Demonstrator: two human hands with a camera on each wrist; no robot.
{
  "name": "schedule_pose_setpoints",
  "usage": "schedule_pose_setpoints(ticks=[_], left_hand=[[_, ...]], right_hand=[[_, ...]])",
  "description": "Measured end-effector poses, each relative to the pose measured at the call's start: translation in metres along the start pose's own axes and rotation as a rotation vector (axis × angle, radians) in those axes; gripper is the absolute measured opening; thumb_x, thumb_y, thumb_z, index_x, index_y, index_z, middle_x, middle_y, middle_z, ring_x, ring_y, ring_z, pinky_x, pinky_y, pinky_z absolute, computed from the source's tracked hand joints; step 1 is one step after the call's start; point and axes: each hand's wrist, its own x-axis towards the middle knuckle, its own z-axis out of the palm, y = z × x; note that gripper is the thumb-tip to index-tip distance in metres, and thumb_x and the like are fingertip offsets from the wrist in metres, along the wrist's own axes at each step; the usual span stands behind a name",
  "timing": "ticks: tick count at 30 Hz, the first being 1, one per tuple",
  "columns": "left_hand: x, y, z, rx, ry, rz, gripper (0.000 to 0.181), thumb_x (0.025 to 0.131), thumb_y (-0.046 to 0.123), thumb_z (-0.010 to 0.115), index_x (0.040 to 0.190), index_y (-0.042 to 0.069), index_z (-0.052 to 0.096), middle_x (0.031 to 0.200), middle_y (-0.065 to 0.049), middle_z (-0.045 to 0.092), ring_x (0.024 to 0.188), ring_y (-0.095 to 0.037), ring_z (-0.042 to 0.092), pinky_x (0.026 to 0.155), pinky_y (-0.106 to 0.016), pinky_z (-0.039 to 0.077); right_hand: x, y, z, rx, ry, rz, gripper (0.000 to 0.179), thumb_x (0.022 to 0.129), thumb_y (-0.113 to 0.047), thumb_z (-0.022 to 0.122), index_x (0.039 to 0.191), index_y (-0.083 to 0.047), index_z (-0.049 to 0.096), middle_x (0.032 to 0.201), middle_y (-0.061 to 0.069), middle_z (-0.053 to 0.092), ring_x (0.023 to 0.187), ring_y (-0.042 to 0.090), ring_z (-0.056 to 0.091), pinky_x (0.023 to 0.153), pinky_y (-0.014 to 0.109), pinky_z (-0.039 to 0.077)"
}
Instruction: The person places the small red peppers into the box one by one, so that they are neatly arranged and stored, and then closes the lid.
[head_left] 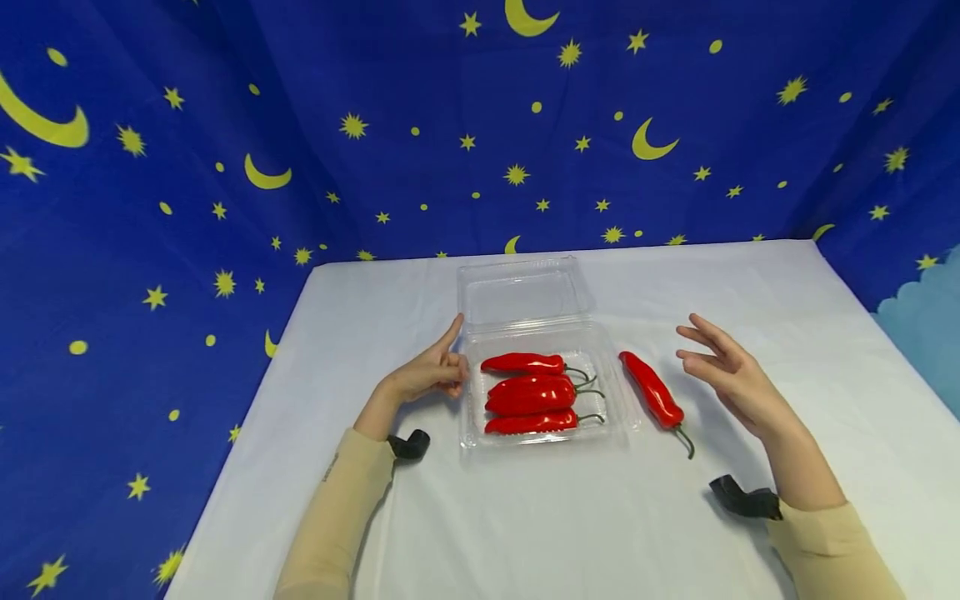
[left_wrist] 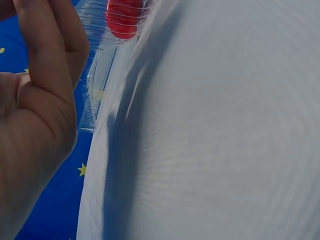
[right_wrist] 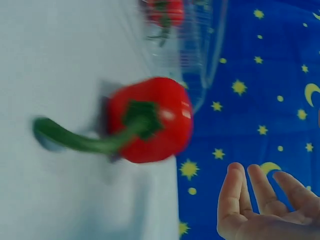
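A clear plastic clamshell container lies with its lid folded back, and several red peppers with green stems rest side by side in its base. My left hand is at the container's left side, index finger stretched along the rim near the hinge, the other fingers loosely bent beside the wall. One loose red pepper lies on the cloth to the right of the container, its curved stem towards me. Up and right of that pepper, my right hand hovers with fingers spread, holding nothing.
A white cloth covers the table. Behind and to the sides hangs a blue curtain with yellow moons and stars. Black wrist-worn devices stick out from both sleeves, low over the cloth.
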Motion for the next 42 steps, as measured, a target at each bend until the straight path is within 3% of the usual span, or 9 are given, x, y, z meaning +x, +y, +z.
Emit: schedule_pose_setpoints(ticks=[2, 4, 6, 8, 12, 16, 23, 29, 42], left_hand=[[-0.002, 0.009, -0.004, 0.015, -0.003, 0.003, 0.097, 0.088, -0.014, 0.043, 0.148, 0.030, -0.019, 0.075, -0.003, 0.056, 0.059, -0.013, 0.058, 0.055, -0.023, 0.052], [-0.003, 0.016, -0.006, 0.030, 0.001, 0.004, 0.097, 0.089, -0.013, 0.044, 0.148, 0.032, -0.018, 0.075, -0.003, 0.056, 0.059, -0.013, 0.058, 0.056, -0.023, 0.052], [-0.003, 0.020, -0.007, 0.039, 0.005, 0.014, 0.097, 0.089, -0.011, 0.046, 0.149, 0.033, -0.017, 0.075, -0.003, 0.056, 0.059, -0.014, 0.057, 0.055, -0.024, 0.051], [-0.003, 0.020, -0.006, 0.042, 0.006, 0.021, 0.097, 0.088, -0.010, 0.047, 0.149, 0.033, -0.016, 0.075, -0.002, 0.057, 0.060, -0.014, 0.057, 0.056, -0.024, 0.051], [-0.008, 0.005, -0.001, 0.033, -0.005, 0.007, 0.098, 0.088, -0.009, 0.048, 0.149, 0.031, -0.017, 0.076, -0.002, 0.057, 0.061, -0.013, 0.057, 0.057, -0.024, 0.052], [-0.010, -0.018, 0.010, 0.004, 0.011, 0.010, 0.098, 0.086, -0.009, 0.050, 0.150, 0.029, -0.015, 0.076, -0.002, 0.057, 0.059, -0.012, 0.057, 0.055, -0.023, 0.051], [-0.021, -0.032, 0.021, -0.007, -0.054, 0.007, 0.100, 0.087, -0.008, 0.050, 0.148, 0.026, -0.021, 0.078, 0.000, 0.057, 0.061, -0.011, 0.059, 0.058, -0.023, 0.053], [-0.016, -0.009, 0.010, 0.024, -0.004, 0.043, 0.099, 0.087, -0.006, 0.053, 0.150, 0.026, -0.016, 0.077, -0.001, 0.056, 0.060, -0.011, 0.057, 0.056, -0.022, 0.052], [-0.014, -0.004, 0.006, 0.033, -0.006, 0.003, 0.099, 0.087, -0.006, 0.053, 0.149, 0.027, -0.017, 0.078, -0.002, 0.055, 0.061, -0.012, 0.057, 0.058, -0.024, 0.052]], right_hand=[[0.007, 0.002, 0.004, -0.025, -0.018, -0.002, 0.067, 0.096, -0.009, 0.052, 0.152, -0.024, 0.018, 0.146, 0.003, 0.031, 0.116, 0.006, 0.047, 0.103, 0.068, 0.008], [0.012, 0.004, 0.006, -0.052, -0.031, -0.015, 0.067, 0.096, -0.009, 0.053, 0.152, -0.023, 0.018, 0.144, 0.002, 0.033, 0.116, 0.007, 0.049, 0.109, 0.049, 0.024], [0.015, 0.006, 0.007, -0.079, -0.046, -0.033, 0.068, 0.096, -0.008, 0.053, 0.153, -0.020, 0.018, 0.144, 0.003, 0.034, 0.115, 0.008, 0.050, 0.100, 0.026, 0.038], [0.014, 0.009, 0.006, -0.107, -0.056, -0.030, 0.068, 0.096, -0.008, 0.053, 0.153, -0.020, 0.018, 0.144, 0.002, 0.034, 0.113, 0.006, 0.051, 0.092, 0.018, 0.041], [0.005, 0.019, 0.011, -0.152, -0.058, 0.019, 0.069, 0.096, -0.010, 0.053, 0.153, -0.017, 0.015, 0.145, 0.011, 0.031, 0.110, 0.001, 0.050, 0.102, 0.046, 0.036], [-0.012, 0.029, 0.012, -0.171, -0.027, 0.088, 0.069, 0.096, -0.015, 0.054, 0.152, -0.013, 0.014, 0.147, 0.023, 0.024, 0.113, 0.008, 0.048, 0.096, 0.071, 0.023], [-0.029, 0.032, 0.016, -0.176, -0.004, 0.229, 0.073, 0.094, -0.020, 0.056, 0.152, -0.008, 0.012, 0.148, 0.025, 0.022, 0.124, 0.045, 0.037, 0.093, 0.072, 0.027], [-0.013, 0.026, 0.016, -0.128, -0.018, 0.142, 0.073, 0.093, -0.015, 0.057, 0.151, -0.006, 0.012, 0.149, 0.024, 0.021, 0.127, 0.048, 0.031, 0.096, 0.073, 0.021], [-0.009, 0.031, 0.020, -0.134, -0.055, 0.244, 0.080, 0.089, -0.018, 0.063, 0.152, -0.009, 0.015, 0.150, 0.023, 0.020, 0.126, 0.040, 0.036, 0.099, 0.067, 0.027]])
